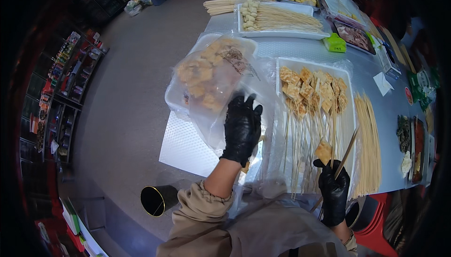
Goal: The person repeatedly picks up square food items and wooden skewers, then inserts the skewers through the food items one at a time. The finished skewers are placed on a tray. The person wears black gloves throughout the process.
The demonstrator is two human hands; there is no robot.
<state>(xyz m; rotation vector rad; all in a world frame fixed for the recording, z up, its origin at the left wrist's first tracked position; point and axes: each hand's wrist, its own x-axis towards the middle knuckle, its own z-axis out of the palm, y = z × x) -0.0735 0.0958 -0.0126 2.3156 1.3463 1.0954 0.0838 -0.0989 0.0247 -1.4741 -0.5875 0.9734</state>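
Note:
My left hand (241, 130), in a black glove, is over a clear plastic bag (225, 91) with its fingers extended and slightly blurred. Pale golden flat food pieces (197, 72) show through the bag, which rests over a white tray (171, 96). In a black glove too, my right hand (334, 193) grips a thin skewer with one square food piece (323, 152) near its fingers. A thicker wooden stick (348, 149) slants through the same hand. Beyond it, a white tray (352, 116) holds browned square pieces on skewers (317, 91), sticks pointing towards me.
Bare bamboo skewers (368, 147) lie right of the skewer tray. Farther back stand a tray of white skewered pieces (249, 15), a green packet (334, 43) and a meat tray (354, 38). A black bin (158, 200) is on the floor; a red stool (377, 221) stands at right.

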